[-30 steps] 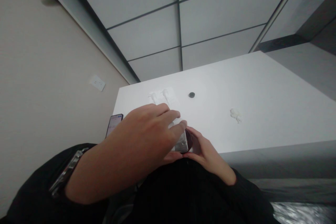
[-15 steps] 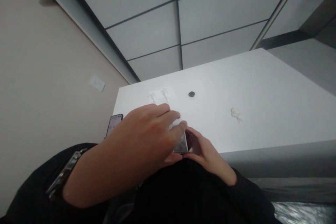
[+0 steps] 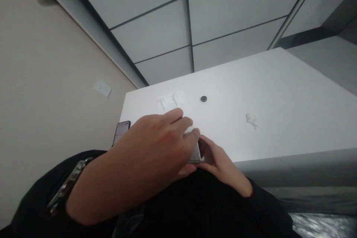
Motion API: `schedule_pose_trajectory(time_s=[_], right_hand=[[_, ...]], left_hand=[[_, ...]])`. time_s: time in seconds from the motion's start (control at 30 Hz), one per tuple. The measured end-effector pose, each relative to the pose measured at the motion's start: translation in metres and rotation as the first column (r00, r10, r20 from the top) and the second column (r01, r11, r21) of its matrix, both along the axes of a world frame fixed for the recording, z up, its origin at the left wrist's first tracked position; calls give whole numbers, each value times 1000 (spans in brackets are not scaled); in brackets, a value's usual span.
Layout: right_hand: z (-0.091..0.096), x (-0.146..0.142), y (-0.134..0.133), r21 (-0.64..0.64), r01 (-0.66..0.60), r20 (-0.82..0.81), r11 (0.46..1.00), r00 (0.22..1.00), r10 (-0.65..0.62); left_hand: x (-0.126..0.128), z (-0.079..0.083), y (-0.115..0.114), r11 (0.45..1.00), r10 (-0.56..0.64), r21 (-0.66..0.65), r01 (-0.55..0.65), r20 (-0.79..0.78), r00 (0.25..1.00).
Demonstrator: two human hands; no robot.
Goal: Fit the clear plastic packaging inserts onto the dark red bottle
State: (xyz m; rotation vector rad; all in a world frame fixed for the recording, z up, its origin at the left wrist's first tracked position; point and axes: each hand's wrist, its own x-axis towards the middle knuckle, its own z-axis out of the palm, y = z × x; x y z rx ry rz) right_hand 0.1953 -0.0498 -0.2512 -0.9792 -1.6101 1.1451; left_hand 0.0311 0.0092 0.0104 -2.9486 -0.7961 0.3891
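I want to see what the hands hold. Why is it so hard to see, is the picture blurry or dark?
Head view: the left hand fills the front and hides most of the small shiny object; the right hand shades it; the black sleeves are dark; the table is bright.

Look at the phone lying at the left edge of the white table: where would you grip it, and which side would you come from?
Grip the phone across its two long edges near the middle. It lies flat, screen up, at the white table edge, so I'd come from above or from the open left side. The left hand beside it crowds the right.
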Motion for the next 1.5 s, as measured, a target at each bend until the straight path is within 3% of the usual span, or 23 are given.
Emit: schedule_pose_trajectory(time_s=[0.43,1.5], right_hand=[[3,0,0,39,17,-3,999,1000,-17],[18,3,1,-19,25,59,1000,998,-24]], left_hand=[[12,1,0,1000,-27,14,28,-75,997],[23,1,-2,994,-80,63,86,-97,992]])
